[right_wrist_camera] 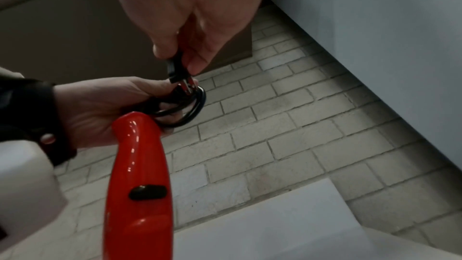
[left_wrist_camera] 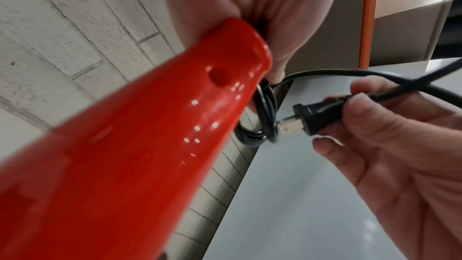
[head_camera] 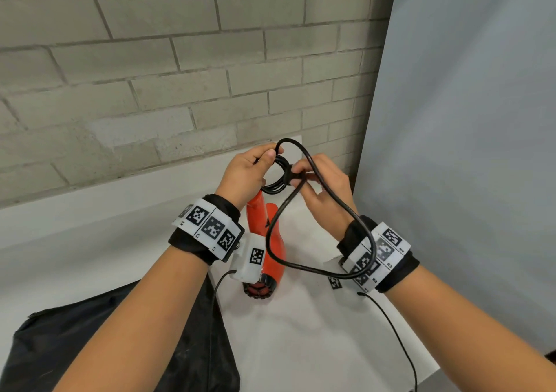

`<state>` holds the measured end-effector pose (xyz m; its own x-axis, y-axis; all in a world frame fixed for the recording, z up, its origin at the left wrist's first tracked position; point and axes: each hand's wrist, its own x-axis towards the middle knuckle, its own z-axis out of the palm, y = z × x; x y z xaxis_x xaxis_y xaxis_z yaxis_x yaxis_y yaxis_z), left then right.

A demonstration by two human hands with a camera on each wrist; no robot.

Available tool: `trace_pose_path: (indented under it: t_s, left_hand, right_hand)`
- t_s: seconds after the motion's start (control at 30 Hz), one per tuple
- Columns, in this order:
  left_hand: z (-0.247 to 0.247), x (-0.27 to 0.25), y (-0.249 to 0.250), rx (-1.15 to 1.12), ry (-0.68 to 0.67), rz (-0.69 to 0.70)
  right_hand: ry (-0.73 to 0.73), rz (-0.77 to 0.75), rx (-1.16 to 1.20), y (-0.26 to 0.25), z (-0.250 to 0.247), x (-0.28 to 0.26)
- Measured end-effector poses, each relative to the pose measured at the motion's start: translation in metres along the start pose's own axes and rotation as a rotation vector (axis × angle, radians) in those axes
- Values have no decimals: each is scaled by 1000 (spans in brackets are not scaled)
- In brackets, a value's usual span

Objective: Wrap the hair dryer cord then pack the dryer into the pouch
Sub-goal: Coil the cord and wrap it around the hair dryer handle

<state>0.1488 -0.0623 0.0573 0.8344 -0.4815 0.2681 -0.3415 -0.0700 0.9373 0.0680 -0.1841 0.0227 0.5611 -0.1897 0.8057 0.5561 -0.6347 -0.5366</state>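
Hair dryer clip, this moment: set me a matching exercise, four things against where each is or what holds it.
Things:
1. plug
2. coiled cord
3. hair dryer
4. pouch

Places:
A. lying on the table at the near left
B. pinched by the right hand
C. gripped by the left hand
D. hanging below the left hand

Pairs: 1-B, 2-C, 3-D, 4-A

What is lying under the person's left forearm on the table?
A black pouch lies there, partly covered by the left forearm. Whether anything is inside it cannot be seen.
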Motion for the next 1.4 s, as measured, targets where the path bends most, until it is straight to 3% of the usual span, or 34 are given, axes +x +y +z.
trace_pose_path:
  t_s: [0.17,0.3,0.5,0.63,0.73,0.8,0.97,1.03,1.13,1.17,1.23,1.27,1.33,1.4]
  left_hand:
    - [-2,0,0,4,6,-4]
    - [-1,-3,0,-20,-37,31]
    - [0,-6,-1,-42,-105,61]
    - [-1,-7,-4,-92,-131,55]
    - [-2,-5,-4,-127,-87,56]
    - [-3,-6,-2,-140,-82,76]
    - [-3,-4,-8,-169,-55,58]
    - [-5,-3,-9,-187,-37,39]
    - [-7,-2,-11,-168,-24,46]
    - [-7,-1,-11,-167,-22,51]
    - [-7,-1,-11,-164,-26,53]
    - [-7,-1,-11,-162,-29,51]
    - [-7,-2,-9,-157,-46,51]
    - [-5,-2,-8,-144,-76,64]
  right_hand:
    - [23,146,116,-5,7,2]
    - [-61,212,-79,-3,14,0]
    - [10,217,-170,-3,28,10]
    - [2,306,-168,-1,35,18]
    - [-132,358,-87,3,35,19]
    - [-209,309,-78,8,33,16]
    - [-361,343,-152,39,10,-16]
    - [-456,467,-297,62,-1,-34]
    - [-850,881,-704,90,-15,-54]
    - [-948,944,-807,94,-18,-59]
    - [-1064,926,-885,92,-20,-61]
    - [-1029,904,-846,88,-20,-57]
    - [-821,873,-666,78,-15,-46]
    - [-639,739,-416,62,-7,-30]
